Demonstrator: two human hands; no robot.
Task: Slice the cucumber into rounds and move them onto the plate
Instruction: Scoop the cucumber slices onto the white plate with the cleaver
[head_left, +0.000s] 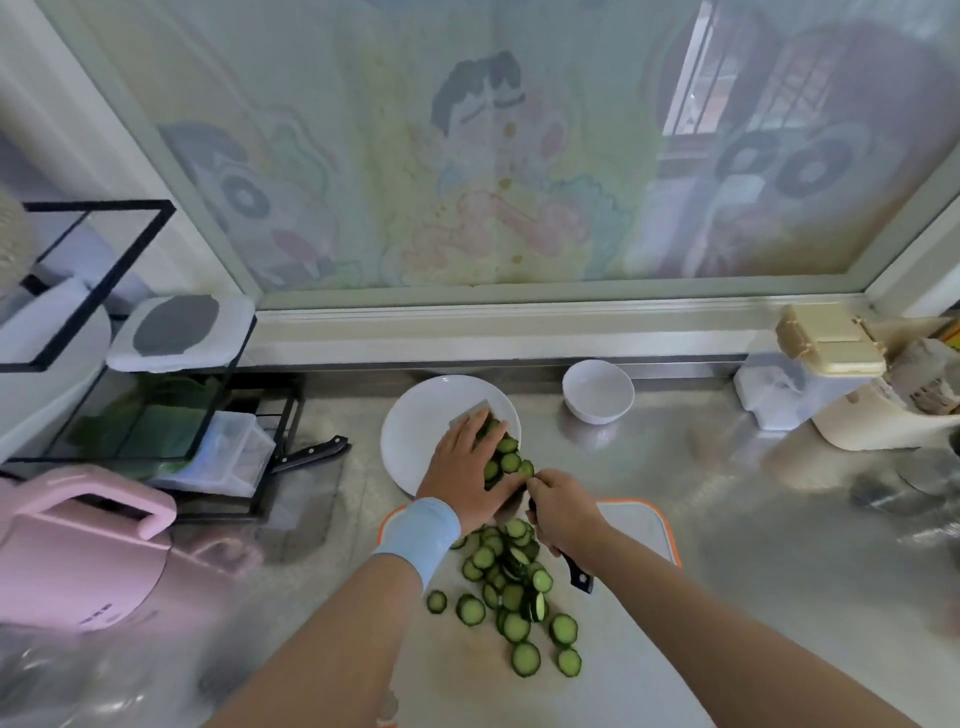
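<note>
A white plate (415, 415) sits on the steel counter beyond the cutting board (634, 525). My right hand (563, 514) grips a black-handled knife (579, 574); its flat blade reaches over the plate with several cucumber rounds (509, 460) lying on it. My left hand (465, 467) lies flat over those rounds, pressing them against the blade above the plate. A pile of several more cucumber rounds (511, 582) stays on the board near my forearms. Most of the blade is hidden by my left hand.
A white bowl (597, 391) stands right of the plate. A second knife (311, 453) lies by a black wire rack (156, 415) at left. A pink appliance (78, 551) sits front left; containers (831, 374) stand at right.
</note>
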